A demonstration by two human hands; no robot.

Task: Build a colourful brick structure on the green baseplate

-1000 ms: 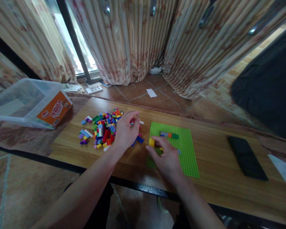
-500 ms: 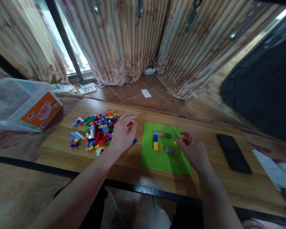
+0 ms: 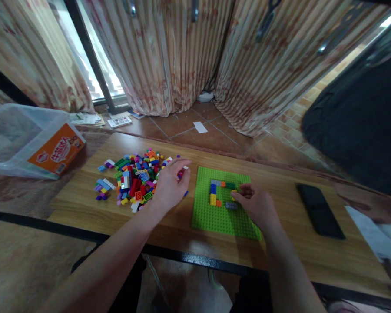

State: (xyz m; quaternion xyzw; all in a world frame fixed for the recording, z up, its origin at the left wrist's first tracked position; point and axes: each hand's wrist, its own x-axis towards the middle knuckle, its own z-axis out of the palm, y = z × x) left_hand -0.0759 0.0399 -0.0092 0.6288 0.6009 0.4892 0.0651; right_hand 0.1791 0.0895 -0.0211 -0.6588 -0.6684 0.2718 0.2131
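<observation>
My right hand (image 3: 252, 201) pinches a small yellow building brick (image 3: 233, 194) over the right part of a green baseplate (image 3: 211, 224). Bricks on the plate form an angular outline: a grey brick (image 3: 215, 182), an orange one, a dark green brick (image 3: 230, 185), a blue brick (image 3: 213, 189), a yellow brick (image 3: 213, 200) and another orange one. A dark grey brick (image 3: 231, 205) sits just right of the lower orange one. Left of the plate, my left hand (image 3: 172, 184) hovers by the loose bricks, fingers curved and apart, seemingly holding nothing.
A pile of mixed bricks (image 3: 133, 178) covers the table's left part. Beyond it stands a clear plastic bin (image 3: 22, 143) with an orange label. A black phone (image 3: 319, 211) lies at the right, near some white paper (image 3: 371, 230). Curtains hang behind the table.
My right hand has moved left with the yellow brick, closer to the outline on the plate. My left hand has shifted slightly right.
</observation>
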